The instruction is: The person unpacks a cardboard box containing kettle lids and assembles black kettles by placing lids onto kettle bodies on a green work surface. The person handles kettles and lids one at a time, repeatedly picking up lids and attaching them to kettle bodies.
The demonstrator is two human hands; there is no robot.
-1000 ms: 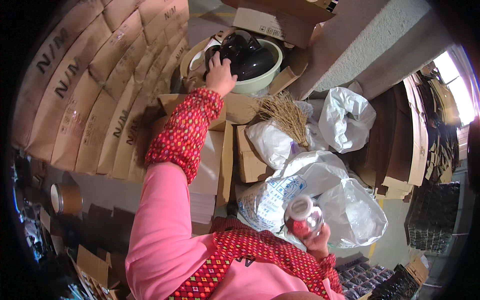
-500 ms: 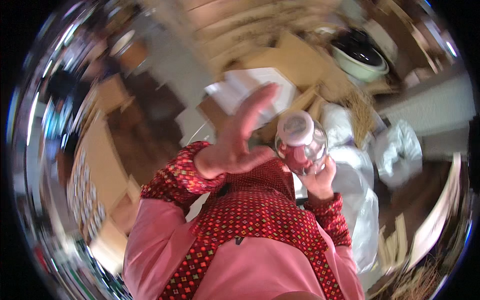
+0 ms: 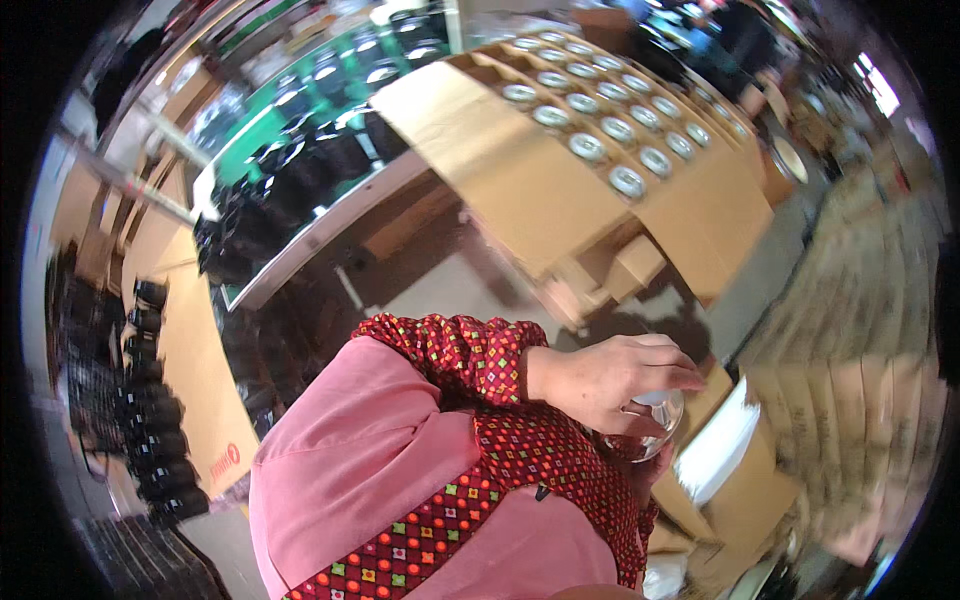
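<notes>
A round clear glass jar is held in front of my chest, toward the right of the head view. My left hand is curled over its top, fingers bent around the upper part, so the lid is hidden. From below and behind, my right hand supports the jar; only a blurred part of it shows past the glass. Patterned red sleeve cuffs cover my wrists.
Ahead stands an open cardboard carton with several silver-topped jars in divided cells. Dark bottles line a green surface at the left, and more black containers stand farther left. Flattened cardboard is stacked on the right.
The view has swung left, bringing the carton of jars to the front. My left hand has come down from a raised, open pose onto the jar. My right hand stays with the jar.
</notes>
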